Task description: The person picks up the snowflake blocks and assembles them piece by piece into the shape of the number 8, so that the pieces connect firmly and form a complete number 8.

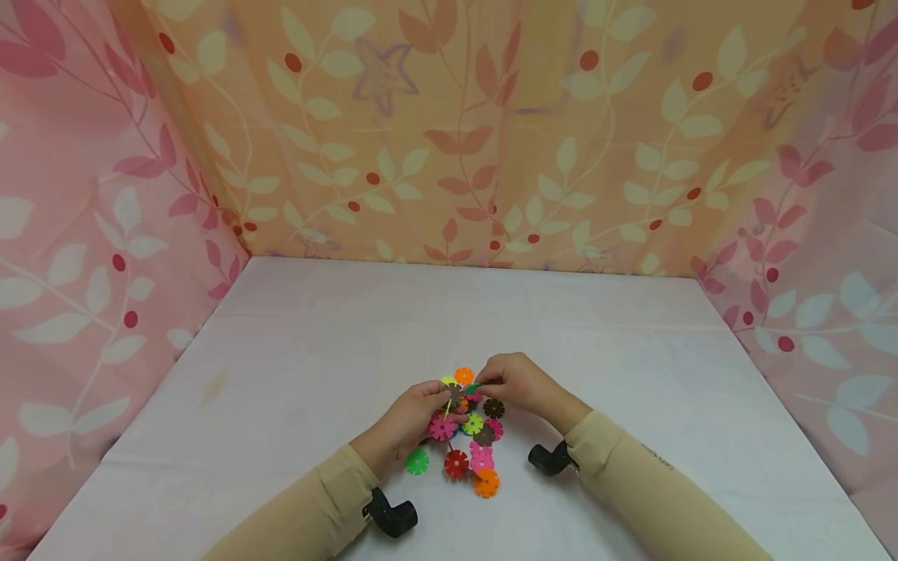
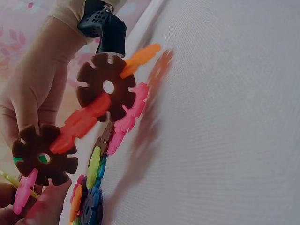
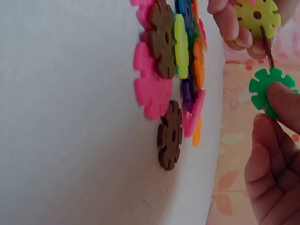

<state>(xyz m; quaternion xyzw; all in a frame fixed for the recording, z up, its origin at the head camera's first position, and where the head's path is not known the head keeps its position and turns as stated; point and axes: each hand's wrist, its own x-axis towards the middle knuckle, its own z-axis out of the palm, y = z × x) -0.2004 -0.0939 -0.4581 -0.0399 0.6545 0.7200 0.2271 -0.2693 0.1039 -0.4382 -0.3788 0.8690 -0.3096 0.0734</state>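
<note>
Head view: bunch of notched round plastic discs, near half of the white cloth-topped desk (image 1: 561, 327), between both hands. Left hand (image 1: 407, 417): grip closed, fingers and thumb curled round a yellow notched plastic disc (image 3: 269, 18). Right hand (image 1: 522, 382): grip down to a pinch, thumb and fingertips on a green notched plastic disc (image 3: 262, 86), up off the desk. Brown plastic disc (image 3: 268, 49), edge-on in the right wrist view, runs from yellow to green; can't tell if the green slot is fully seated.

Near side of the bunch: bright-green disc (image 1: 417, 461) left, red disc (image 1: 456, 464) middle, orange disc (image 1: 487, 483) right, touching pink discs (image 1: 482, 458). Lime disc (image 1: 473, 424) farther in, between the hands. Left wrist view: red slots between two brown ones.

Black elbow-shaped wrist units (image 1: 393, 518) at both beige cuffs. Dark mark (image 1: 657, 456) on right sleeve, too small to read. Floral curtain (image 1: 456, 117) on far side.
</note>
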